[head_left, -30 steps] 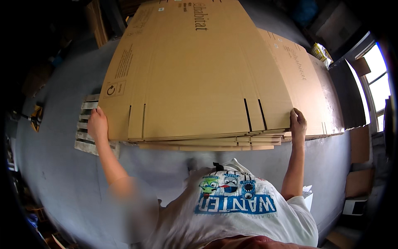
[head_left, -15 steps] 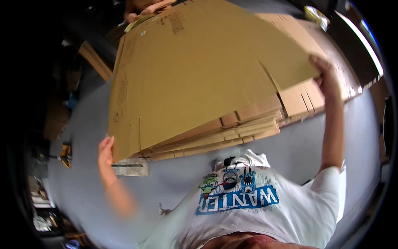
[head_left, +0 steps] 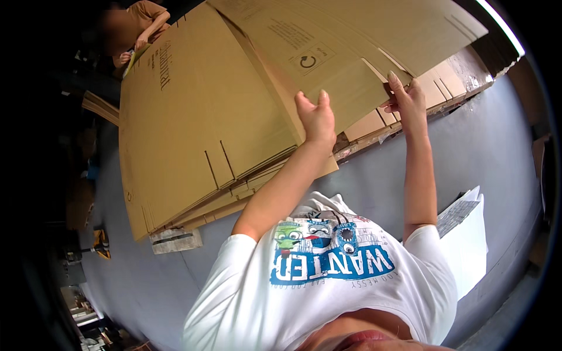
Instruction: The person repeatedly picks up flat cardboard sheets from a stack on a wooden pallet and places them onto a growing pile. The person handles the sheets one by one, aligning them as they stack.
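**A:** Right under the camera it's just my white printed T-shirt [head_left: 328, 275], then both arms go up and out to the cardboard. What are you seeing on the grip?

**B:** Left hand [head_left: 316, 120] is pressed against the near edge of the top flattened carton sheet [head_left: 328, 64], fingers up along the face, looks like it's pinching that edge but the thumb side is hidden so I can't swear to it. Right hand [head_left: 405, 102] is clamped on the same sheet's edge further right, by the flap slots.

**A:** And the sheet itself?

**B:** Tilted up off the stack of flat cartons [head_left: 199, 140], which lies on the grey floor [head_left: 410, 175]. Lifted edge toward you, far end off the top of the picture.

**A:** My guess on handling: light for its size, fairly stiff along the flutes, but big enough to flop and bow if held at one spot. Edges can slice a finger. I'd keep hands wide apart on the long edge, clear of the slots, since flaps fold there.

**B:** Agreed. Further out: a taped grey block [head_left: 175, 240] beside the stack's near corner, white paper sheets [head_left: 468, 234] on your right, and another person [head_left: 140, 29] at the stack's far corner.
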Action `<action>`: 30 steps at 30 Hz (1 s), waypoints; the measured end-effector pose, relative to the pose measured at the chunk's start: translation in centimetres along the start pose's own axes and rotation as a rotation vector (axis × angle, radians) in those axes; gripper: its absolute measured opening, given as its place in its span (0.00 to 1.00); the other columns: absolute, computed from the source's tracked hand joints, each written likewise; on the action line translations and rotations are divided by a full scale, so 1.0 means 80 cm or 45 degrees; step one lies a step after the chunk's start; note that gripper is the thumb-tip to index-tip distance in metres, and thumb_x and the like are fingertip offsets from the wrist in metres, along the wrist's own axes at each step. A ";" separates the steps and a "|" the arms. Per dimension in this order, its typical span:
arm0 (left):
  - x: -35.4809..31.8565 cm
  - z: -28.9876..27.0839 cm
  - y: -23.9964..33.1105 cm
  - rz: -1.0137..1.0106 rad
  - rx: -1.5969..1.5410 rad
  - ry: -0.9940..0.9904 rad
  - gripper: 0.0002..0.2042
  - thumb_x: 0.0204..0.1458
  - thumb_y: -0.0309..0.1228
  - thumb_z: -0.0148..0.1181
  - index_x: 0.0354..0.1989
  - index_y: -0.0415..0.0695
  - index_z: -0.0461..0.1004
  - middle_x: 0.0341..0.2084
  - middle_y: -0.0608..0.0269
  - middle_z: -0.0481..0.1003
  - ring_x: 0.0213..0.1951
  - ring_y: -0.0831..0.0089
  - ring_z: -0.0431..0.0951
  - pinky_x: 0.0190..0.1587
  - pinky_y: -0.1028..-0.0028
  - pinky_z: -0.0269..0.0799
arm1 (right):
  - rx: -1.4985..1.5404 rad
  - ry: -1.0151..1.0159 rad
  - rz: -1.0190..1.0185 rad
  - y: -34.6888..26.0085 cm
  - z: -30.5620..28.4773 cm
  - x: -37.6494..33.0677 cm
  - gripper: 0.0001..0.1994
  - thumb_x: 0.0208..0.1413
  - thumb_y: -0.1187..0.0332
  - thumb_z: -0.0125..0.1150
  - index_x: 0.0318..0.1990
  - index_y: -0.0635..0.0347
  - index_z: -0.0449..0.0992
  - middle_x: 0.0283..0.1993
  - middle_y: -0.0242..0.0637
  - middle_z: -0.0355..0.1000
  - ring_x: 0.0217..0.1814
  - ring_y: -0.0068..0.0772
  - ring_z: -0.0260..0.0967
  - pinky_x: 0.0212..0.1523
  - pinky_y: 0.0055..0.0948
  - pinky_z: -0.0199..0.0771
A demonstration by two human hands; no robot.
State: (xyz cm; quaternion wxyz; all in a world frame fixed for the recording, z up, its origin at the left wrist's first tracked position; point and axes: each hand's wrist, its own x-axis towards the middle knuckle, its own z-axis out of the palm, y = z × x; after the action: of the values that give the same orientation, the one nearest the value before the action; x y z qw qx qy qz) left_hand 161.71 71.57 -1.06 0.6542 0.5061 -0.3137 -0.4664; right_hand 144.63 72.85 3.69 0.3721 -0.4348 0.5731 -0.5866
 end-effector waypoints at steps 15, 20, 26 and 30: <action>-0.005 0.024 -0.247 0.148 1.263 -0.200 0.31 0.43 0.24 0.57 0.55 0.26 0.52 0.53 0.31 0.56 0.55 0.45 0.60 0.57 0.63 0.58 | 0.096 0.396 0.557 0.327 -0.033 0.052 0.11 0.51 0.69 0.61 0.29 0.65 0.65 0.20 0.35 0.66 0.12 0.23 0.62 0.10 0.24 0.68; -0.068 -0.011 -0.052 0.062 0.545 -1.329 0.19 0.51 0.27 0.55 0.51 0.33 0.65 0.42 0.50 0.74 0.46 0.62 0.74 0.49 0.71 0.68 | 0.142 0.267 0.617 0.345 -0.057 0.055 0.14 0.50 0.67 0.62 0.22 0.65 0.63 0.18 0.38 0.66 0.11 0.26 0.63 0.06 0.24 0.65; -0.066 -0.220 0.177 0.310 0.395 -1.134 0.13 0.55 0.26 0.53 0.48 0.37 0.70 0.36 0.58 0.77 0.39 0.75 0.77 0.43 0.76 0.72 | -1.029 0.193 0.497 0.244 -0.045 0.019 0.24 0.55 0.49 0.54 0.33 0.67 0.71 0.22 0.37 0.72 0.14 0.26 0.66 0.13 0.25 0.64; 0.004 -0.439 0.223 0.778 1.041 -0.047 0.12 0.55 0.29 0.52 0.45 0.37 0.71 0.36 0.57 0.76 0.38 0.72 0.76 0.39 0.76 0.71 | -0.387 0.012 0.007 0.101 0.072 -0.075 0.19 0.57 0.54 0.53 0.43 0.65 0.74 0.29 0.40 0.74 0.27 0.22 0.70 0.26 0.20 0.69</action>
State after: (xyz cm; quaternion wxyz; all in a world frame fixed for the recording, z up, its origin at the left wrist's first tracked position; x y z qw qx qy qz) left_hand 198.02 85.15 5.70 0.5034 0.5976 -0.6157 -0.1017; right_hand 151.62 75.94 -5.07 0.3009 -0.4818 0.6583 -0.4940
